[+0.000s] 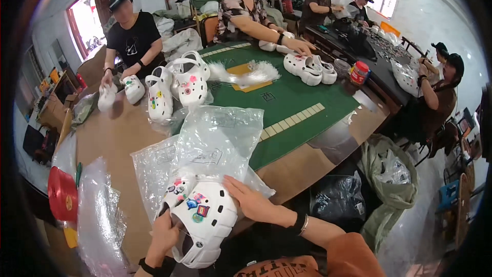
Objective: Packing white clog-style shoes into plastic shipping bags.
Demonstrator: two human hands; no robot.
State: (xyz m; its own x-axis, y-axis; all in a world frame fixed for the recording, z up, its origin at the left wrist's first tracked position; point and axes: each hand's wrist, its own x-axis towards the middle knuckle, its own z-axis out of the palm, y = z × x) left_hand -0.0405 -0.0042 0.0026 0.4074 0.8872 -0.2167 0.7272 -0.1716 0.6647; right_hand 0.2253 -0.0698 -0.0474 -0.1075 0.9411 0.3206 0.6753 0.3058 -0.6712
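Note:
A pair of white foam clogs (211, 206) with colourful charms is close in front of me, one shoe partly behind the other. My left hand (164, 237) grips the clogs at the foot opening, with its fingers curled over the edge. Against the toe side of the larger-looking clog rests my right hand (251, 201), its fingers stretched out flat. Clear plastic bags (220, 128) lie just beyond the clogs, and the toes overlap them. Whether the toes are inside a bag I cannot tell.
More white clogs (190, 84) stand at the table's far left; another pair (303, 68) sits by a red-lidded jar (360, 72). White strands (256, 73) lie on the green tabletop (233, 100). Stacked plastic bags (97, 220) and red ribbon (63, 194) are at left. Co-workers handle shoes across from me.

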